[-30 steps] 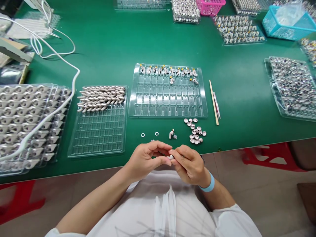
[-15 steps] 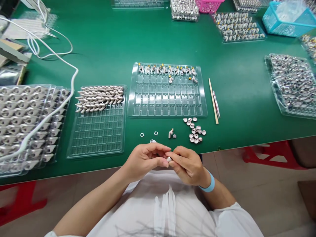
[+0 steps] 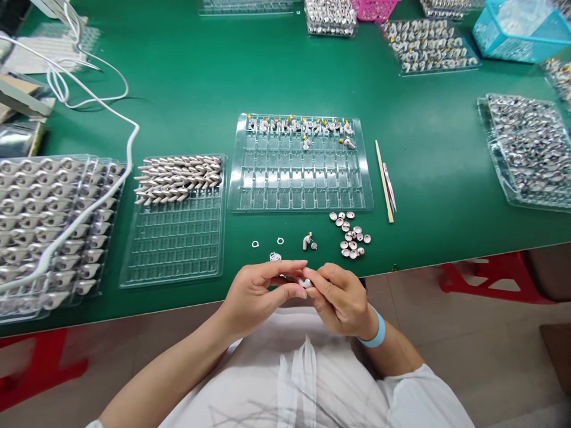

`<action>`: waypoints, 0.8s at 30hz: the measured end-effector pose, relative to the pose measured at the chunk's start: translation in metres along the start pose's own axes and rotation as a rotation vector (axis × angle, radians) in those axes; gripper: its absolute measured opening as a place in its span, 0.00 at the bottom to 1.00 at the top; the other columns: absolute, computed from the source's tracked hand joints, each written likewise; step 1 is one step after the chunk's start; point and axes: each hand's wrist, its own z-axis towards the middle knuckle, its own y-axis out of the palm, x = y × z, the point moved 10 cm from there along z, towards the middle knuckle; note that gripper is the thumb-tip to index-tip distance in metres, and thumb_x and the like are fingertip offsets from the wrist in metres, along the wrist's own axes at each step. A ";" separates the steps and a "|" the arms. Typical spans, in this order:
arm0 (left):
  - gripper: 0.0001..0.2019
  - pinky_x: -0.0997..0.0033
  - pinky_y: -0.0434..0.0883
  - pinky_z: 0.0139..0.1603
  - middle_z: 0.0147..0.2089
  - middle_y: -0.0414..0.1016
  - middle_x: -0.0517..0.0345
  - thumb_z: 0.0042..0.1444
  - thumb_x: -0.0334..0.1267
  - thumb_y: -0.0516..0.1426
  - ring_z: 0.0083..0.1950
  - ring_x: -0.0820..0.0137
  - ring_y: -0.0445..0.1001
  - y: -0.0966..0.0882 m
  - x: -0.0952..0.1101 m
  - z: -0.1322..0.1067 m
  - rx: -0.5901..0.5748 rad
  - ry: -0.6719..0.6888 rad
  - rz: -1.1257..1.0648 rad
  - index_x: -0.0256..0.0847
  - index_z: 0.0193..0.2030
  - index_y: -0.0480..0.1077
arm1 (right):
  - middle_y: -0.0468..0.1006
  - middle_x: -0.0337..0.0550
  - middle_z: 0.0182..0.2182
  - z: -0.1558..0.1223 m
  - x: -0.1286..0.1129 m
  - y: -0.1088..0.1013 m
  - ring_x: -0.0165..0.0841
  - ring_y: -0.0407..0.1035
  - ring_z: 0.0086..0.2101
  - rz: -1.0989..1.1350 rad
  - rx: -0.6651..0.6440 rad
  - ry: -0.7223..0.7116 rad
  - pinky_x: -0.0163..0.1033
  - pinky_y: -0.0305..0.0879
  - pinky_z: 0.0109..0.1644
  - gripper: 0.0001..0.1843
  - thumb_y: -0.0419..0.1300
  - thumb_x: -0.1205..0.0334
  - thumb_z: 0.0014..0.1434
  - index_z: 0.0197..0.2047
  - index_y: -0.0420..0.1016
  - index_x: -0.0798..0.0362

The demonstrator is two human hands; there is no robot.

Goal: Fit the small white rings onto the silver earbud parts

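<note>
Together, left hand and right hand, fingertips pinched on one small white part.

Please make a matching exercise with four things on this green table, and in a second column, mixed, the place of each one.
Things
1. small white part
2. pile of round caps
3. wooden stick
4. blue basket

Places
A. far right corner of the table
B. just right of the middle clear tray
C. pinched between the left hand and the right hand
D. on the mat, in front of the middle clear tray

Pairs: 1-C, 2-D, 3-B, 4-A
</note>
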 end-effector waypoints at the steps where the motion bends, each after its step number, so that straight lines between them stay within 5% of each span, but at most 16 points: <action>1: 0.15 0.70 0.82 0.41 0.37 0.84 0.53 0.49 0.33 0.68 0.38 0.65 0.82 0.000 -0.001 0.000 0.005 -0.006 -0.011 0.38 0.45 0.80 | 0.73 0.47 0.33 0.000 0.000 0.000 0.33 0.68 0.31 -0.001 0.001 -0.001 0.38 0.70 0.31 0.25 0.54 0.70 0.64 0.64 0.63 0.57; 9: 0.17 0.74 0.82 0.38 0.38 0.83 0.53 0.45 0.32 0.70 0.35 0.68 0.81 0.001 0.018 -0.003 0.021 0.169 0.087 0.40 0.45 0.81 | 0.73 0.47 0.32 0.002 -0.003 0.001 0.34 0.67 0.29 -0.005 0.019 -0.027 0.38 0.68 0.28 0.25 0.55 0.70 0.63 0.64 0.63 0.59; 16: 0.14 0.72 0.81 0.33 0.33 0.84 0.51 0.55 0.32 0.65 0.31 0.67 0.82 0.010 0.021 -0.001 -0.151 0.261 0.073 0.40 0.49 0.80 | 0.72 0.46 0.30 0.003 -0.004 -0.001 0.33 0.65 0.27 0.033 0.011 -0.011 0.38 0.68 0.29 0.19 0.53 0.68 0.64 0.58 0.68 0.57; 24: 0.11 0.72 0.79 0.31 0.30 0.83 0.51 0.52 0.31 0.66 0.28 0.67 0.81 0.009 0.020 0.002 -0.107 0.212 0.076 0.38 0.44 0.82 | 0.68 0.43 0.28 0.003 -0.005 -0.001 0.32 0.62 0.26 0.058 0.018 -0.002 0.39 0.64 0.27 0.19 0.53 0.71 0.63 0.57 0.68 0.57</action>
